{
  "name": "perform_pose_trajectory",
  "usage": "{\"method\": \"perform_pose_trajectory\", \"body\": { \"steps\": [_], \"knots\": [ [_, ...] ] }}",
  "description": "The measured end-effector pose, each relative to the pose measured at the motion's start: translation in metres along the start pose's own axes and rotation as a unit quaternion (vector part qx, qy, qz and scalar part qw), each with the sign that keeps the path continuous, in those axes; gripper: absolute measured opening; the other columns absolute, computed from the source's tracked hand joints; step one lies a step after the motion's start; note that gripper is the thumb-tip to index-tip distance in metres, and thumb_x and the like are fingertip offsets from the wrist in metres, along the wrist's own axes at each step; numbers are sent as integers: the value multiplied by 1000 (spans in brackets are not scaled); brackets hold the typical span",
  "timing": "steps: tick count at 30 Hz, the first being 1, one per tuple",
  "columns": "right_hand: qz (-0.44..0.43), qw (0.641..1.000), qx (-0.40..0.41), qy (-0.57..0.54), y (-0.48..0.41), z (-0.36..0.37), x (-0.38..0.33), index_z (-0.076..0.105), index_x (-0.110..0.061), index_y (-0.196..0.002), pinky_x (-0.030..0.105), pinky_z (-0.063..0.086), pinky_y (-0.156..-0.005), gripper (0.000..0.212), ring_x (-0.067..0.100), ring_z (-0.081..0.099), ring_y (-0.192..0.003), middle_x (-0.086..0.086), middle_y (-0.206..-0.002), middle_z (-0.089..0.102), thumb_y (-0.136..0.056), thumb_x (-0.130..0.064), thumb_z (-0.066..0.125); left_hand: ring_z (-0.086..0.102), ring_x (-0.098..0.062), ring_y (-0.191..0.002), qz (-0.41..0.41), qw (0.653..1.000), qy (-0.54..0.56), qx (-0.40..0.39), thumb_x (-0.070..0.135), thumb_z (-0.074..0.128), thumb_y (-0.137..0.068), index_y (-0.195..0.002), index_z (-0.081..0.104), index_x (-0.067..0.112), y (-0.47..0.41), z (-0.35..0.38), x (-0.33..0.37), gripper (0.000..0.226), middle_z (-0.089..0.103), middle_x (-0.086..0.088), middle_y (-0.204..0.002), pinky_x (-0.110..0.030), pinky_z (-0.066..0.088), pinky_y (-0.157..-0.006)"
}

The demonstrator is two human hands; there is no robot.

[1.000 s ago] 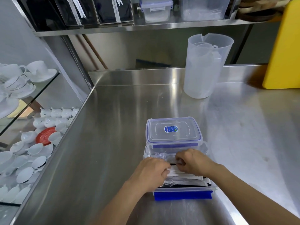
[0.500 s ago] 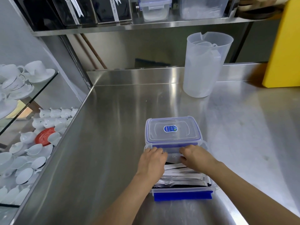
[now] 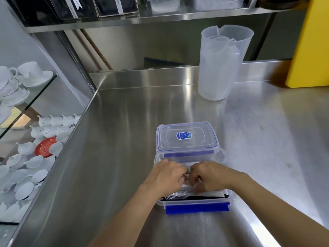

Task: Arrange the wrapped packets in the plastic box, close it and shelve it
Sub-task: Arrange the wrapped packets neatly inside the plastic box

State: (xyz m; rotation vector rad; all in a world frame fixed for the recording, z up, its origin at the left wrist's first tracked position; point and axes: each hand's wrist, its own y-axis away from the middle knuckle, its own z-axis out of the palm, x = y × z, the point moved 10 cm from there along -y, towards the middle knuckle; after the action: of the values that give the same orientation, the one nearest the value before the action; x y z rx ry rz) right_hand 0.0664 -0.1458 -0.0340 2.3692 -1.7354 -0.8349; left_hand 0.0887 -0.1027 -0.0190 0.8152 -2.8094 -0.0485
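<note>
Item: 1 clear plastic box (image 3: 195,202) with a blue latch along its near edge, stood open on the stainless-steel counter (image 3: 115,139) close to the front. Contents: wrapped packets (image 3: 185,194) of cutlery, laid flat in white and black wrappers, seen through the near wall and partly covered by the hands. Lid (image 3: 186,136): clear with blue trim and a small blue label, laid flat just behind the box and touching its far rim. Left hand (image 3: 166,177): placed inside the box at its left, fingers curled down onto the packets. Right hand (image 3: 209,175): placed beside it at the centre, fingers likewise bent over the packets; the 2 hands are nearly touching (whether a packet is pinched or only pressed cannot be told). Also listed: 1 translucent jug (image 3: 220,63) standing upright at the back of the counter, well apart from the box; 1 yellow board (image 3: 309,41) leaning at the far right; white cups and saucers (image 3: 26,157) on glass shelving to the left; a steel shelf (image 3: 142,20) above the counter carrying containers.
</note>
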Motion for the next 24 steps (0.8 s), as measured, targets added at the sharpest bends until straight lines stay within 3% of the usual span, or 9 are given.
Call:
{"method": "perform_pose_trajectory", "body": {
  "steps": [5,8,12,19,24],
  "knots": [
    [9,999,-37,14,1,12,0,68,-16,-94,32,50,-76,16,21,57,-85,4,-100,65,-82,-23,60,59,-23,-90,-7,1000,21,-8,24,43,-94,-97,65,21,2,0,-2,22,69,1,-98,-33,43,-79],
    [8,999,-35,23,2,15,-1,66,-16,-95,27,42,-69,16,18,49,-81,3,-100,60,-83,-23,58,58,-21,-101,-34,997,73,3,21,41,-96,-109,64,21,1,-3,-11,26,67,3,-110,-33,44,-85],
    [3,999,-36,37,2,18,-5,62,-15,-103,27,44,-75,20,21,52,-88,3,-109,59,-86,-24,57,57,-14,-107,-57,989,137,-7,23,42,-98,-118,61,22,0,-6,-16,28,64,6,-120,-28,44,-86],
    [5,1000,4,2,1,16,-2,65,-15,-93,22,36,-66,15,18,48,-77,2,-91,58,-86,-23,55,58,-9,-91,-30,986,160,-43,29,53,-92,-104,67,24,4,-9,-10,19,68,8,-103,-28,50,-78],
    [0,998,51,-45,5,3,2,65,-12,-94,23,44,-70,14,15,50,-79,4,-99,62,-83,-20,58,59,-8,-85,-40,980,189,-37,36,59,-88,-92,69,24,7,-11,-12,17,67,10,-93,-32,51,-77]
  ]
}}
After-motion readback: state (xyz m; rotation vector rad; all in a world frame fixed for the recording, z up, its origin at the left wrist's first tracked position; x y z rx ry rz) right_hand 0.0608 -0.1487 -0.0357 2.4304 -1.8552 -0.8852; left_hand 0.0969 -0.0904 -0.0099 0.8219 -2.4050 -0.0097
